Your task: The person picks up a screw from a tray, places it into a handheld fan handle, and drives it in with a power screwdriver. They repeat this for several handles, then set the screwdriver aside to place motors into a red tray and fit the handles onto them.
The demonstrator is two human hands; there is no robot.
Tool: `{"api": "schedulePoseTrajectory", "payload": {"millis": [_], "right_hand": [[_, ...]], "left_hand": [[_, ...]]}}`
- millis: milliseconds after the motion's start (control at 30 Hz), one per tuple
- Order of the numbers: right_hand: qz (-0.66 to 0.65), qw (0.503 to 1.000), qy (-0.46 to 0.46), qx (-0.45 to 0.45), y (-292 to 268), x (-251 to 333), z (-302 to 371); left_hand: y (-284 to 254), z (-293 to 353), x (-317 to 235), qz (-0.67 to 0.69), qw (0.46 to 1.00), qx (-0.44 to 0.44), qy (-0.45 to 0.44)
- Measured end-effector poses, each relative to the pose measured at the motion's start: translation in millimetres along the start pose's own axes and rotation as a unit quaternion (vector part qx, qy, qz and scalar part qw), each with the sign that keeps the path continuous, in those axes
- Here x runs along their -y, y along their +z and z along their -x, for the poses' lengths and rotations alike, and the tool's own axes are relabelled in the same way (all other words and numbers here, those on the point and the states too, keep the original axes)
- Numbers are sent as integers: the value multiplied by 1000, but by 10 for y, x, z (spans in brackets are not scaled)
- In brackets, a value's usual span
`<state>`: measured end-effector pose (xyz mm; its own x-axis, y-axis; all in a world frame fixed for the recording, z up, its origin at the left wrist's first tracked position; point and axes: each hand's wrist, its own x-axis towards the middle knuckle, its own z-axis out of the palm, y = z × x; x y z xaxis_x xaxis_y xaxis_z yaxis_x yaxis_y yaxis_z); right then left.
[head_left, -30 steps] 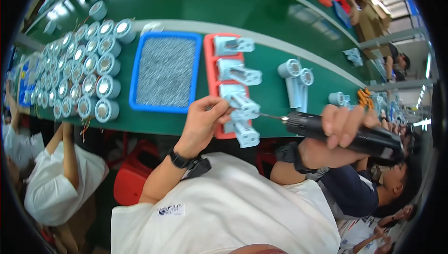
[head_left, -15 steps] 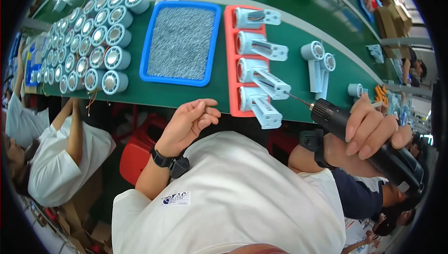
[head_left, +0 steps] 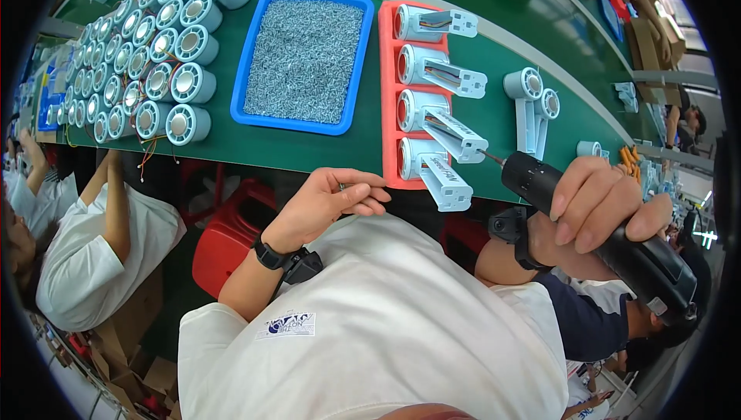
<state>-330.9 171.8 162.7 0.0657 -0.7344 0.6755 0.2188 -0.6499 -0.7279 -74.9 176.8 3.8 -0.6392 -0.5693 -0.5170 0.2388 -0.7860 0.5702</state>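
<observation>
My right hand [head_left: 598,204] is wrapped round a black electric screwdriver [head_left: 540,186]. Its thin bit meets the end of the third light-blue housing [head_left: 455,136] from the back. This housing lies in a red holder [head_left: 391,103], along with several others like it, each with a round head in the holder and an arm sticking out to the right. Wires show inside some arms. My left hand [head_left: 340,200] hovers by the holder's near left corner, fingers loosely stretched and thumb across them; nothing shows in it, though its palm is hidden.
A blue tray [head_left: 241,103] full of small screws stands left of the holder. Farther left are many round light-blue motor units [head_left: 187,125] with trailing wires. Two more housings [head_left: 531,107] lie to the right. Co-workers sit at the left, near a red stool [head_left: 224,238].
The screwdriver's body has come closer to the third housing, with less of the bit showing. My left hand has shifted right toward the holder, its fingers straighter. The view has shifted slightly.
</observation>
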Motion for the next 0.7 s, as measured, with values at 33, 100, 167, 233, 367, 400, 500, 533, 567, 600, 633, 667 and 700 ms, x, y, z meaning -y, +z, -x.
{"api": "schedulePoseTrajectory", "payload": {"millis": [33, 100, 167, 233, 367, 400, 500, 533, 567, 600, 633, 667, 700], "right_hand": [[-5, 1000, 5, 28, -19, -13, -20], [-16, 996, 13, 82, -40, -33, -44], [-12, 996, 19, 82, -32, -42, -37], [3, 996, 25, 83, -38, -38, -46], [21, 999, 23, 20, 89, -16, -4], [21, 999, 20, 20, 113, -10, 11], [1, 999, 29, -34, 167, 22, 50], [2, 999, 24, -33, 163, 27, 45], [-10, 999, 19, -28, 148, 25, 30], [-21, 999, 14, -22, 128, 27, 16], [-32, 999, 10, -16, 111, 42, 11], [-29, 999, 6, -15, 81, 105, 0], [-27, 998, -31, -42, 31, 209, -19]], "left_hand": [[10, -1, 9, -16, 1000, 2, -12], [37, -25, 41, -27, 999, 20, -26], [60, -57, 78, -53, 996, 58, -53], [68, -117, 107, -59, 994, 74, -62], [103, -219, 153, -63, 988, 117, -80], [121, -238, 160, -53, 987, 127, -83], [211, -233, 229, -41, 989, 124, -72], [246, -227, 244, -38, 991, 112, -62], [281, -234, 246, -34, 993, 100, -51], [318, -263, 233, -39, 993, 102, -48], [360, -309, 210, -21, 996, 80, -23], [393, -356, 181, -2, 998, 57, 1], [406, -371, 156, 18, 999, 31, 24]]}}
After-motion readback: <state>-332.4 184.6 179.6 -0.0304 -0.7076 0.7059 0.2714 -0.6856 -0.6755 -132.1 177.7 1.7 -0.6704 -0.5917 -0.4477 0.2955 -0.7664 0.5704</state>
